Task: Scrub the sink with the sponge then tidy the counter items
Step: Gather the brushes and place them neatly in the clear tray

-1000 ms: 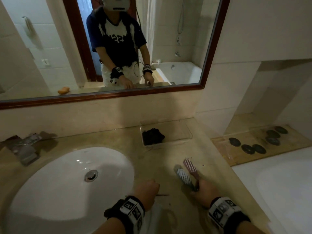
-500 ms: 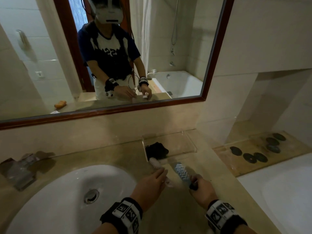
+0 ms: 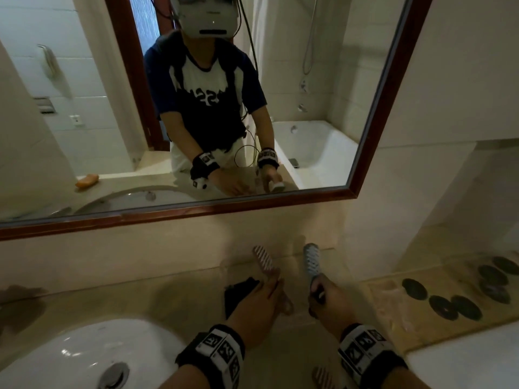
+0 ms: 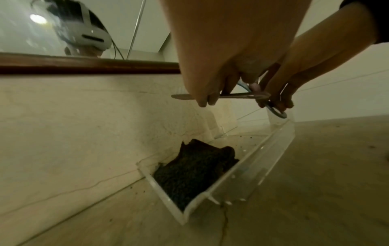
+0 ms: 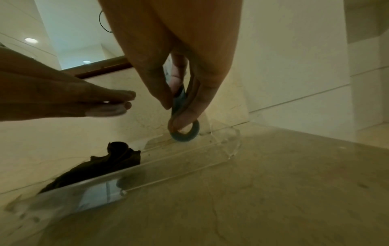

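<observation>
My left hand [image 3: 269, 284] pinches the handle of a pink striped brush [image 3: 263, 259], held above the clear tray [image 4: 263, 158]. My right hand [image 3: 318, 290] grips a blue brush [image 3: 311, 258] by its handle, bristle head pointing away from me. In the right wrist view thumb and fingers pinch the blue handle just above its ring end [image 5: 185, 131], which hangs over the tray's right part [image 5: 221, 138]. A black cloth [image 4: 193, 173] lies in the tray's left end. The white sink [image 3: 70, 355] is at the lower left. An orange sponge [image 3: 87, 181] shows only as a reflection in the mirror.
The tray stands against the back wall under the wood-framed mirror [image 3: 365, 153]. A wooden board with several dark discs [image 3: 449, 301] lies to the right, beside a white tub [image 3: 477, 366]. Another striped item [image 3: 323, 377] lies on the counter near my right wrist.
Both hands have lifted the brushes off the counter and carried them forward over the tray. My view has tilted up toward the mirror.
</observation>
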`<state>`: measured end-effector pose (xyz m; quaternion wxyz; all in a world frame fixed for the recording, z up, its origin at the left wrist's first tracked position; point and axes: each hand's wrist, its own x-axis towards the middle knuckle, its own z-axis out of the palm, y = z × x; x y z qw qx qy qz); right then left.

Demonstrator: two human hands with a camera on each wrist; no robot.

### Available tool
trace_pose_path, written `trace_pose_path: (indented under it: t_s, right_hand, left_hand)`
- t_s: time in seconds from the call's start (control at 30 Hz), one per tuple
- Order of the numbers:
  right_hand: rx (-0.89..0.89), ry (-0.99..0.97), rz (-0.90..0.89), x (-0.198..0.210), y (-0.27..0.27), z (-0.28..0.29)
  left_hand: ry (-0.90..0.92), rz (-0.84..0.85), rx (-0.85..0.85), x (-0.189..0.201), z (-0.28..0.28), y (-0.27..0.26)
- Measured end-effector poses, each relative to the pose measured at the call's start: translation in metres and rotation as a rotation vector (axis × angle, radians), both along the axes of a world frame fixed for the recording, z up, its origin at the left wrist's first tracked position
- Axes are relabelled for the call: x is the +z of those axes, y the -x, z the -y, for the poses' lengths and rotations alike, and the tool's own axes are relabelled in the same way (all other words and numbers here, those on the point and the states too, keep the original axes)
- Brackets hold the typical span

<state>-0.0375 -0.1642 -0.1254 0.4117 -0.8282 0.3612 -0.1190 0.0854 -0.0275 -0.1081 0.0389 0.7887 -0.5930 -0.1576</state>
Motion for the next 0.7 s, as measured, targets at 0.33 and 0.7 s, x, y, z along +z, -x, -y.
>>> trace_pose_path:
  t_s: [0.33,0.7]
  right_hand:
    - [0.174,-0.038,-0.146,-0.024,-0.052,0.024]
    - [0.116,-0.149,-0.175,-0.037,-0.058,0.020]
  left_hand:
    - [-0.180,-0.053,0.063,-0.014,0.032,-0.016]
    - [-0.217,-0.029,0.093,-0.025,0.035,-0.023]
